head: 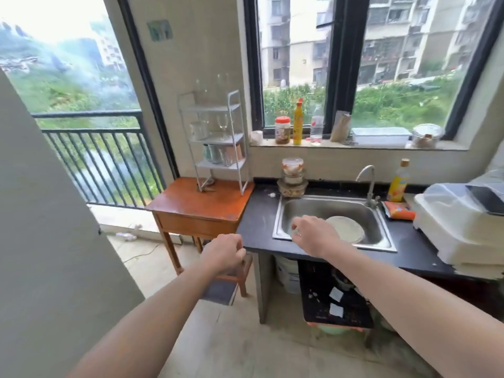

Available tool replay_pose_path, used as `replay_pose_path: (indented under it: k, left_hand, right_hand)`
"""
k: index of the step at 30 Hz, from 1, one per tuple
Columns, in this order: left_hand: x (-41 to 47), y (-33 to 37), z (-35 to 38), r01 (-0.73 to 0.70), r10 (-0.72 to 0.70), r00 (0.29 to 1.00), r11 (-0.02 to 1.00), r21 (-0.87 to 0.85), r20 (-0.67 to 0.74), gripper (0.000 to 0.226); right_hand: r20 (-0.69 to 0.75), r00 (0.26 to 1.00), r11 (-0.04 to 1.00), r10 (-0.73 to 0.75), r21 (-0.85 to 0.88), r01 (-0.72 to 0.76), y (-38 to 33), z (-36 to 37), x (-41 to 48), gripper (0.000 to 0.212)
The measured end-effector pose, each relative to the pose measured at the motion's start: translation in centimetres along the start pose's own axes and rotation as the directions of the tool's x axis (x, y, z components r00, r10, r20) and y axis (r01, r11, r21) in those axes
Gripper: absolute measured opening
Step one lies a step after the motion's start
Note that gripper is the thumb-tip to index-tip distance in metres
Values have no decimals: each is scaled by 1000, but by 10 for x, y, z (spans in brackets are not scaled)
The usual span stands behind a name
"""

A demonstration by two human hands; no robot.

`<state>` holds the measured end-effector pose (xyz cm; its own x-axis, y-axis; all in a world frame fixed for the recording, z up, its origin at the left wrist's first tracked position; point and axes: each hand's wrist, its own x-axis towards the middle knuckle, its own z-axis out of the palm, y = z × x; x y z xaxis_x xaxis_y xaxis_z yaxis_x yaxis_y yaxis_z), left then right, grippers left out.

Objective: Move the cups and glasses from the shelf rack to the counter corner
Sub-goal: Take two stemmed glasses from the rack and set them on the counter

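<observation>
A white three-tier shelf rack [236,124] stands on a small wooden table [191,205] left of the black counter [259,214]. Clear wine glasses [222,83] stand on its top tier. The middle tier holds a wine glass [223,126] and a jar-like glass [197,130]. On the bottom tier sit several cups [222,155], green, clear and copper-coloured. My left hand [223,252] hangs in the air below the table's front edge, fingers loosely curled, holding nothing. My right hand [313,233] hovers over the sink's left rim, fingers spread and empty. Both are far from the rack.
A steel sink [308,211] with a plate [346,229] in it fills the counter's middle. Stacked glass bowls [292,175] stand behind its left corner. A dish rack cover [461,225] sits at right. Bottles and jars line the windowsill [354,145]. A grey wall [41,214] lies to the left.
</observation>
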<state>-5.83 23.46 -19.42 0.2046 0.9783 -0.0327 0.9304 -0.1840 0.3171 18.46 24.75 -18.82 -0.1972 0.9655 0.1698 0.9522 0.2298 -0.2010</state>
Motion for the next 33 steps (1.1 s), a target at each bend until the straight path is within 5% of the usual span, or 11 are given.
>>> replay_pose_path:
  k: [6, 20, 28, 33]
  left_hand:
    - [61, -82, -31, 127, -127, 991, 992, -4, -50, 13]
    - [260, -197, -127, 264, -286, 941, 955, -137, -181, 16]
    - [386, -274, -185, 183, -255, 936, 942, -283, -244, 19]
    - [475, -314, -233, 50, -174, 952, 900, -433, -251, 19]
  right_hand:
    - [3, 990, 990, -142, 19, 142, -53, 25, 127, 30]
    - [-57, 974, 969, -217, 105, 222, -103, 14, 421, 31]
    - [-177, 975, 973, -132, 164, 162, -133, 17, 553, 29]
    - [-263, 963, 961, 54, 275, 21, -153, 11, 637, 34]
